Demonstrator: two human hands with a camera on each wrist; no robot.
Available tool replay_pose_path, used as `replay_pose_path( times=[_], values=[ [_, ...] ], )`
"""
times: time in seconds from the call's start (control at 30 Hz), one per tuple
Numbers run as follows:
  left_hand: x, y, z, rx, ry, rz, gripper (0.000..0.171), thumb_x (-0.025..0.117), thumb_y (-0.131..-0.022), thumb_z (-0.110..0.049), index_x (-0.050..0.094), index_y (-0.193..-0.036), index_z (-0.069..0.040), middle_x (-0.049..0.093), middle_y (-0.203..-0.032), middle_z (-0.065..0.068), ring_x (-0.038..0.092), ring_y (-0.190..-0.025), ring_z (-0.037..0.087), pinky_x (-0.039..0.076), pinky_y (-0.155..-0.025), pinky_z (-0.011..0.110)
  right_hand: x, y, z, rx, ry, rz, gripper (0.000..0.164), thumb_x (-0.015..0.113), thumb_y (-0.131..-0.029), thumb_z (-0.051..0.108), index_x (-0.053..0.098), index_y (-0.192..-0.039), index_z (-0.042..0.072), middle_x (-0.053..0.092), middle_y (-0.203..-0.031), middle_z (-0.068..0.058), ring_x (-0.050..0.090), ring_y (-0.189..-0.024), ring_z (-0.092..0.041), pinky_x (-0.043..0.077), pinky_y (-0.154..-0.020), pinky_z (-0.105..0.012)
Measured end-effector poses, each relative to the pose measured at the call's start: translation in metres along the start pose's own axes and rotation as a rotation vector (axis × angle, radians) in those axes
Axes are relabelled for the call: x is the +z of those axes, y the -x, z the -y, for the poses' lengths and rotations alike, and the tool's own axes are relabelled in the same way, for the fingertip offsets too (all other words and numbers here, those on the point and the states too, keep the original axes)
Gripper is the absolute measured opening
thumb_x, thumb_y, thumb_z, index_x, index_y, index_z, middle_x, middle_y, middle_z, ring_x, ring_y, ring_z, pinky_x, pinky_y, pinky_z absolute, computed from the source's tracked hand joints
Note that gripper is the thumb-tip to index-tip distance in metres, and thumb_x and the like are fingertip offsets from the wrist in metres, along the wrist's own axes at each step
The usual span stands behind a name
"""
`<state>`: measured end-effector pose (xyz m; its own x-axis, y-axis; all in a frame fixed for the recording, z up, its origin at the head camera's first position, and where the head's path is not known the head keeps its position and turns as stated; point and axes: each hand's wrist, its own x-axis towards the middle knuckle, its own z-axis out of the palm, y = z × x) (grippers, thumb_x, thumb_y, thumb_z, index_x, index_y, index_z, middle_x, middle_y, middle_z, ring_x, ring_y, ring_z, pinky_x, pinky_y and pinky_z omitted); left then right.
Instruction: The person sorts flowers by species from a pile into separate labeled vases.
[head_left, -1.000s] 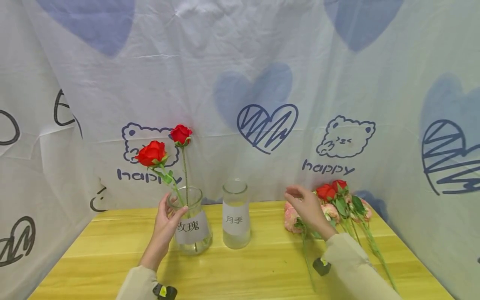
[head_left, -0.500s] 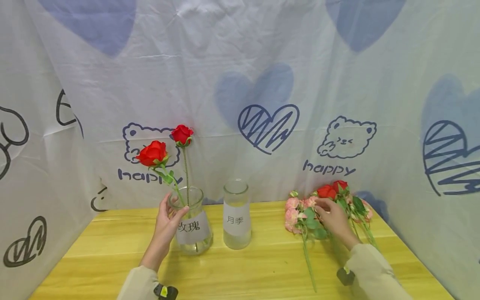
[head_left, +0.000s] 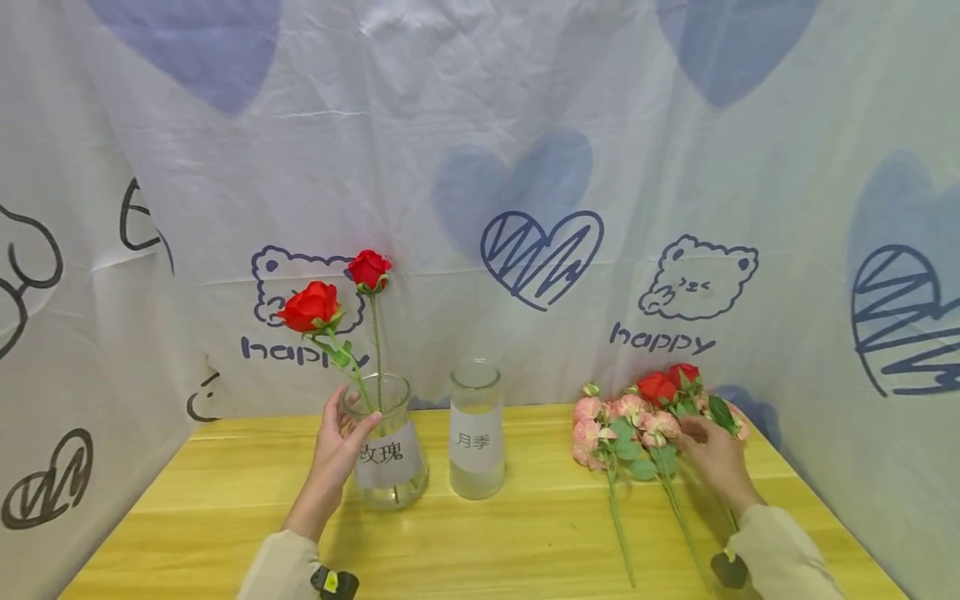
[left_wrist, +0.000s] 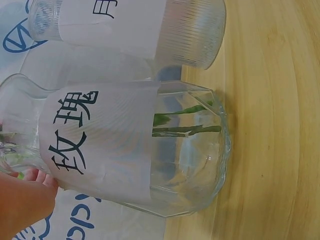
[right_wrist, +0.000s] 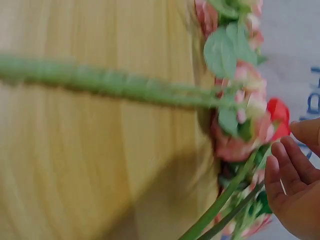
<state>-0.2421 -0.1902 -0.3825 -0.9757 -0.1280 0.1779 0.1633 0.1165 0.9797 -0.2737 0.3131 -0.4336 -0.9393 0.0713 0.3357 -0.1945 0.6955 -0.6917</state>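
My left hand (head_left: 339,457) grips the neck of a wide glass vase (head_left: 407,490) bearing a paper label. A large red rose (head_left: 311,307) leans left from this vase, and a second red rose (head_left: 369,271) stands straighter; their stem ends show inside the glass in the left wrist view. On the right, my right hand (head_left: 716,462) is among the lying flowers, just below two red roses (head_left: 657,388) and beside pink blooms (head_left: 660,427). In the right wrist view its thumb and fingers (right_wrist: 286,162) are apart, close to green stems (right_wrist: 225,202), with no stem visibly gripped.
A narrower labelled glass vase (head_left: 477,479) stands right of the first. Pink flowers (head_left: 588,437) lie at the back right of the wooden table (head_left: 525,542), stems pointing forward. A printed white cloth (head_left: 420,200) hangs behind and at both sides.
My right hand has moved rightward across the lying flowers, from above the pink blooms to below the red roses, uncovering pink blooms and a stem. My left hand stays on the vase.
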Motion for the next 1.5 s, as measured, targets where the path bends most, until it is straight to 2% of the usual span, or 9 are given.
replay_pose_path(
  times=[0.3, 0.43, 0.57, 0.8, 1.03, 1.13, 1.3, 1.4, 1.5],
  values=[
    [0.003, -0.001, 0.001, -0.003, 0.004, 0.002, 0.08, 0.058, -0.096, -0.015, 0.003, -0.154, -0.005, 0.018, -0.155, 0.023, 0.014, -0.142, 0.04, 0.015, -0.116, 0.05, -0.016, 0.007, -0.022, 0.099, 0.06, -0.04, 0.034, 0.056, -0.095, 0.007, 0.054, -0.121, -0.015, 0.058, -0.112, -0.033, 0.056, -0.101, -0.046, 0.05, -0.082, -0.054],
    [0.002, -0.001, 0.001, -0.001, 0.009, 0.0, 0.081, 0.058, -0.096, -0.015, 0.002, -0.154, -0.005, 0.018, -0.155, 0.023, 0.013, -0.143, 0.04, 0.015, -0.117, 0.049, -0.02, 0.005, -0.029, 0.118, 0.073, -0.058, 0.035, 0.056, -0.095, 0.007, 0.053, -0.121, -0.016, 0.056, -0.114, -0.035, 0.055, -0.102, -0.048, 0.05, -0.081, -0.055],
    [0.002, -0.002, 0.001, 0.004, 0.013, 0.007, 0.082, 0.058, -0.097, -0.015, 0.0, -0.154, -0.004, 0.017, -0.155, 0.024, 0.012, -0.143, 0.041, 0.014, -0.117, 0.049, -0.023, 0.005, -0.036, 0.118, 0.108, -0.066, 0.033, 0.056, -0.093, 0.005, 0.054, -0.117, -0.018, 0.059, -0.107, -0.035, 0.056, -0.098, -0.048, 0.049, -0.08, -0.055],
    [0.002, -0.001, 0.001, 0.002, 0.002, -0.002, 0.08, 0.058, -0.097, -0.015, 0.003, -0.154, -0.005, 0.019, -0.155, 0.022, 0.013, -0.143, 0.038, 0.015, -0.117, 0.048, -0.028, 0.002, -0.042, 0.112, 0.145, -0.026, 0.031, 0.06, -0.092, 0.007, 0.059, -0.112, -0.018, 0.066, -0.096, -0.029, 0.059, -0.092, -0.047, 0.049, -0.079, -0.055],
    [0.002, -0.002, 0.001, 0.005, -0.005, -0.002, 0.08, 0.058, -0.096, -0.015, 0.004, -0.154, -0.004, 0.019, -0.155, 0.022, 0.013, -0.143, 0.04, 0.015, -0.116, 0.05, -0.033, 0.0, -0.041, 0.119, 0.141, 0.066, 0.029, 0.057, -0.093, 0.008, 0.062, -0.109, -0.017, 0.064, -0.102, -0.031, 0.057, -0.098, -0.05, 0.05, -0.08, -0.054],
    [0.002, -0.002, 0.001, -0.001, -0.006, -0.003, 0.08, 0.058, -0.096, -0.016, 0.004, -0.154, -0.005, 0.019, -0.156, 0.021, 0.014, -0.143, 0.039, 0.015, -0.117, 0.048, -0.035, -0.001, -0.04, 0.14, 0.124, 0.103, 0.031, 0.056, -0.094, 0.008, 0.061, -0.11, -0.018, 0.063, -0.103, -0.032, 0.058, -0.096, -0.048, 0.052, -0.076, -0.051],
    [0.002, -0.001, 0.002, -0.003, -0.004, -0.003, 0.08, 0.058, -0.096, -0.015, 0.003, -0.154, -0.004, 0.019, -0.156, 0.022, 0.014, -0.143, 0.039, 0.015, -0.117, 0.048, -0.038, -0.002, -0.038, 0.163, 0.078, 0.148, 0.032, 0.057, -0.094, 0.007, 0.059, -0.112, -0.02, 0.063, -0.103, -0.033, 0.064, -0.084, -0.038, 0.055, -0.065, -0.04],
    [0.002, 0.0, 0.001, -0.004, -0.005, -0.001, 0.08, 0.058, -0.096, -0.015, 0.003, -0.154, -0.004, 0.019, -0.156, 0.022, 0.014, -0.143, 0.039, 0.015, -0.117, 0.048, -0.04, -0.003, -0.037, 0.201, -0.015, 0.169, 0.036, 0.057, -0.094, 0.005, 0.054, -0.117, -0.023, 0.061, -0.105, -0.034, 0.065, -0.08, -0.028, 0.057, -0.066, -0.037],
    [0.002, 0.0, 0.001, -0.001, -0.003, -0.001, 0.08, 0.058, -0.097, -0.016, 0.003, -0.154, -0.005, 0.019, -0.156, 0.022, 0.014, -0.143, 0.039, 0.015, -0.117, 0.048, -0.043, -0.005, -0.036, 0.243, -0.112, 0.193, 0.04, 0.055, -0.096, 0.005, 0.048, -0.123, -0.024, 0.058, -0.112, -0.036, 0.065, -0.085, -0.024, 0.058, -0.073, -0.038]
  ],
)
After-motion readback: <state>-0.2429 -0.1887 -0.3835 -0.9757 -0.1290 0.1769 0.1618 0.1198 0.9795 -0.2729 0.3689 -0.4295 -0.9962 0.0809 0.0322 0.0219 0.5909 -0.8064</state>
